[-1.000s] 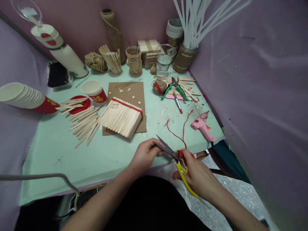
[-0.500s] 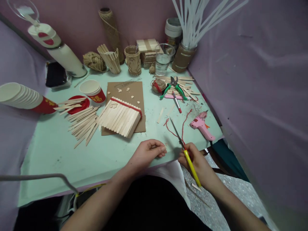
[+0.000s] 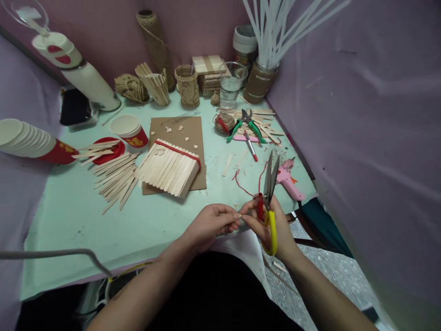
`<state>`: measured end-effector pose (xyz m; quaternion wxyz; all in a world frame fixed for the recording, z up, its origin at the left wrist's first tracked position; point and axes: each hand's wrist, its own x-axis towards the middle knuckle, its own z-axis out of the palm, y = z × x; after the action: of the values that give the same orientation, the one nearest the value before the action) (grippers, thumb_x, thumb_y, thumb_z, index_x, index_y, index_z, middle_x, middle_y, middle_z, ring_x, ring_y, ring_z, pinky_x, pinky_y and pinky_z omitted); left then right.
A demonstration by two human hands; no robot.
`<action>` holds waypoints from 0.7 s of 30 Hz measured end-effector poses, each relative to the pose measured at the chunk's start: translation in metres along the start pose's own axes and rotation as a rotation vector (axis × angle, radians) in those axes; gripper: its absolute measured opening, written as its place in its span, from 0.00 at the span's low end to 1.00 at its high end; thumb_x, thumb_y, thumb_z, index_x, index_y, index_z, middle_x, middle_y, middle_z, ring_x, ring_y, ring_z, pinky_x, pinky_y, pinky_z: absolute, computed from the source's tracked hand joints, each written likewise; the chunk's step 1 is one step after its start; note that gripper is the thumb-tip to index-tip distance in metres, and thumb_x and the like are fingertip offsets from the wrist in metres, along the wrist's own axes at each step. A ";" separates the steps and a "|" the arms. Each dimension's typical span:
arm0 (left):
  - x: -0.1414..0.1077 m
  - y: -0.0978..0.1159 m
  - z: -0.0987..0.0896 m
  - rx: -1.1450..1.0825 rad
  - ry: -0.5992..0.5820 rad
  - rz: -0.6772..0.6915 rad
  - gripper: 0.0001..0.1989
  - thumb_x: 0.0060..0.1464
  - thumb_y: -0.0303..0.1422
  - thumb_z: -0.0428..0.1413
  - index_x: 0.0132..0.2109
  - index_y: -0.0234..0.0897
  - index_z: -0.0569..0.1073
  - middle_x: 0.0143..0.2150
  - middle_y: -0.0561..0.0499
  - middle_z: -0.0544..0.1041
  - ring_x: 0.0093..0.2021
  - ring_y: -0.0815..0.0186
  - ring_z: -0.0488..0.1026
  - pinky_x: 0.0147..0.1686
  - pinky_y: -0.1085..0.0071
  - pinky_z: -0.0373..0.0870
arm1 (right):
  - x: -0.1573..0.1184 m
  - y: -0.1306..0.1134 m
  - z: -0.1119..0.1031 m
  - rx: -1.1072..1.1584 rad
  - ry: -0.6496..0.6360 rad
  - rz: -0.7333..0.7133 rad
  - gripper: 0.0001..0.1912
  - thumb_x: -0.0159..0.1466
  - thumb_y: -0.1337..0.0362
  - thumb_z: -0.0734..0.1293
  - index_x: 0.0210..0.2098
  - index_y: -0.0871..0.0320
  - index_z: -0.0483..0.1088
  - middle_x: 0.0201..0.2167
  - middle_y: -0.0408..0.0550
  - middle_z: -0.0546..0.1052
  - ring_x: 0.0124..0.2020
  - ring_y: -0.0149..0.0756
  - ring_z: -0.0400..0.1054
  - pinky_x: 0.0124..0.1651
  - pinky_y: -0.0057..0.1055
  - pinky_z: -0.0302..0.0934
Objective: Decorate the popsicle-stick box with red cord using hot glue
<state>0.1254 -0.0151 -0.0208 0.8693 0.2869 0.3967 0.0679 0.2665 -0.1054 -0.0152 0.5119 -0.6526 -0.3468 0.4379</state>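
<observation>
My right hand is closed on a pair of scissors with yellow and red handles, its blades pointing up and slightly apart. The thumb and forefinger of that hand reach to the fingertips of my left hand. My left fingers are pinched on a tiny pale piece, too small to name. Beyond the hands, red yarn lies loose on the table. A flat popsicle-stick panel with a red yarn strip rests on a brown cardboard sheet, with small wooden shapes around it.
A pink glue gun lies at the right, near green-handled pruners and a red-capped pen. Loose sticks and paper cups are on the left. A glass of water and a twine ball stand at the back.
My right hand has turned the scissors so the blades point up and spread, and has come left until its fingertips meet my left hand. The view has shifted slightly.
</observation>
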 end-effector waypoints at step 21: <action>-0.003 0.003 -0.005 0.190 0.239 0.397 0.07 0.45 0.32 0.62 0.31 0.32 0.76 0.25 0.51 0.77 0.27 0.70 0.73 0.32 0.73 0.70 | -0.014 -0.013 -0.023 -0.936 -0.181 0.067 0.24 0.56 0.49 0.70 0.43 0.53 0.57 0.30 0.43 0.69 0.28 0.39 0.67 0.30 0.32 0.56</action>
<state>0.1207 -0.0112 -0.0195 0.7548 0.4298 0.4371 0.2333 0.2825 -0.1234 0.0031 0.1163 -0.7833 -0.5285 0.3060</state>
